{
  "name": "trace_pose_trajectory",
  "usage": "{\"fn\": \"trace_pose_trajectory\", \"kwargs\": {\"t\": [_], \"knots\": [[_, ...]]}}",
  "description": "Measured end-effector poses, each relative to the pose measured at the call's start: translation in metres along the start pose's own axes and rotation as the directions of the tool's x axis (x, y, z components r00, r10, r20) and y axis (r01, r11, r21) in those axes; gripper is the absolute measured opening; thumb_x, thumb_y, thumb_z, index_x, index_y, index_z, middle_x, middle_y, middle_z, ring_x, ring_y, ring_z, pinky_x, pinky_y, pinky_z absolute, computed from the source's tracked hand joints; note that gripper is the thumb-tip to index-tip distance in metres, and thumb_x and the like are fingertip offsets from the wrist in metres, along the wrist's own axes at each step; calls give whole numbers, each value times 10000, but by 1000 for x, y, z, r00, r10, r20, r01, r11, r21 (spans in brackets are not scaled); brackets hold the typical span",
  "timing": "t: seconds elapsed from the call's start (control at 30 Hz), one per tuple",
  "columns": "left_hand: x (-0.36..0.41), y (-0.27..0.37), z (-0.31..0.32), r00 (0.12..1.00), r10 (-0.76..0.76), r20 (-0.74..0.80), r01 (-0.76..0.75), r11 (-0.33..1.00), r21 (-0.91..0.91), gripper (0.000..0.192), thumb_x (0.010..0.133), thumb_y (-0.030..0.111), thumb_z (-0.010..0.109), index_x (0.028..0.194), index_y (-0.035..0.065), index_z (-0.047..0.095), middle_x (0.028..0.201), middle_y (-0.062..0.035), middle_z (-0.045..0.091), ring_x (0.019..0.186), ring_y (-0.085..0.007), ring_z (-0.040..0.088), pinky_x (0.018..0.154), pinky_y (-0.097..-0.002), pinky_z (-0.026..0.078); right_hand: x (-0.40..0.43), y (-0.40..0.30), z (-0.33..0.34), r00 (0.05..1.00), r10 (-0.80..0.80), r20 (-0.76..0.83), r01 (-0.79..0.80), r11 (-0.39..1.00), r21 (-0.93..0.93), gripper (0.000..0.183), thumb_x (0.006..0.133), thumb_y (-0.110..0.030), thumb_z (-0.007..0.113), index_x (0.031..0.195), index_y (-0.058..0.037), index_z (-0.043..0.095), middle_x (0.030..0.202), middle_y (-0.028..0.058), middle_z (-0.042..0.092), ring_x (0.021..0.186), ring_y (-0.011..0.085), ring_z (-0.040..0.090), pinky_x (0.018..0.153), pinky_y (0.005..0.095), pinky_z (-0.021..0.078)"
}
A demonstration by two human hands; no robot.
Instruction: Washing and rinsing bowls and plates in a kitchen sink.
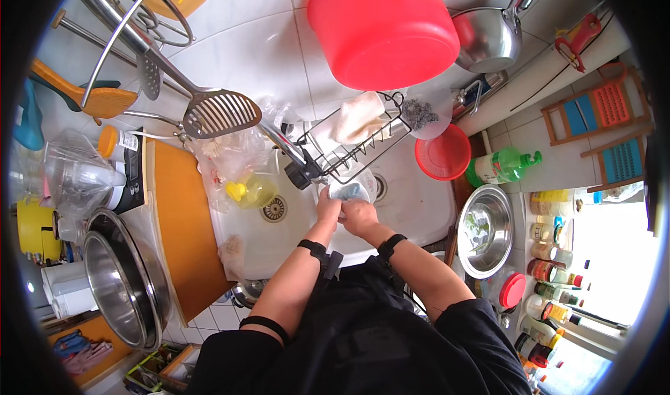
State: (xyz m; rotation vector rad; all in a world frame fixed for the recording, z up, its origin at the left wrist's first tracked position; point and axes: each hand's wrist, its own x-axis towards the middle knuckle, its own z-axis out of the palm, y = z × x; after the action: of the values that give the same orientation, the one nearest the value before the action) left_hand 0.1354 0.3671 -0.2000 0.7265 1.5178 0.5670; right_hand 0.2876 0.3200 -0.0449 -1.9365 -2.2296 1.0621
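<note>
My left hand (328,206) grips the side of a small white bowl (337,181) over the sink. My right hand (360,217) is curled at the bowl's near rim. A pale blue cloth-like scrubber (352,191) lies inside the bowl at its fingertips, partly hidden by them. Beyond the hands, a dish with a patterned rim (370,183) shows in the white double sink (413,206). The faucet head (298,176) hangs just left of the bowl. Above the bowl, a black wire rack (366,164) carries a whitish cloth (358,116).
A yellow-capped clear bottle (251,191) is in the left basin near a drain (274,209). Right of the sink stand a red strainer (443,152), a green pump bottle (500,167) and a steel bowl (484,231). A slotted turner (222,113) and a red pot-shaped container (384,34) hang overhead.
</note>
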Motion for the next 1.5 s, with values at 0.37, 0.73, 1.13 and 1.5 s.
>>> {"fn": "trace_pose_trajectory", "kwargs": {"t": [0.37, 0.73, 1.13, 1.5], "knots": [[-7, 41, 23, 991, -85, 101, 87, 996, -14, 777, 784, -14, 613, 1547, 116, 541, 1170, -157, 692, 855, -337, 755, 632, -499, 674, 4, 30, -4, 994, -101, -50, 98, 993, -59, 324, 857, -261, 867, 1105, -104, 730, 1092, 108, 755, 1108, 367, 735, 1085, 490, 552], [18, 62, -30, 800, -384, 462, 394, 916, 79, 644, 838, 110, 668, 1480, 132, 620, 1151, -146, 692, 917, -381, 754, 669, -627, 650, -8, 61, -15, 917, -400, 15, 396, 902, -170, 385, 808, -181, 869, 1170, -173, 737, 1146, 69, 738, 1237, 292, 697, 1311, 575, 366], [-41, 74, -19, 735, -172, 656, 506, 783, -363, 535, 1077, 455, 723, 1458, 82, 670, 1453, -86, 719, 1368, -270, 647, 1202, -455, 470, -20, 93, -31, 955, -67, 288, -294, -126, 947, 842, 939, -337, 902, 1624, -43, 510, 1546, 130, 646, 1421, 297, 624, 1199, 495, 507], [-59, 88, -35, 805, 16, 593, 297, 855, -425, 381, 1033, 178, 790, 1378, 52, 685, 1316, -55, 776, 1214, -233, 732, 1075, -416, 551, 31, 134, 46, 826, 463, 322, -355, -17, 935, 616, 1083, -419, 711, 1557, -64, 539, 1453, 85, 664, 1240, 241, 655, 1057, 449, 540]]}}
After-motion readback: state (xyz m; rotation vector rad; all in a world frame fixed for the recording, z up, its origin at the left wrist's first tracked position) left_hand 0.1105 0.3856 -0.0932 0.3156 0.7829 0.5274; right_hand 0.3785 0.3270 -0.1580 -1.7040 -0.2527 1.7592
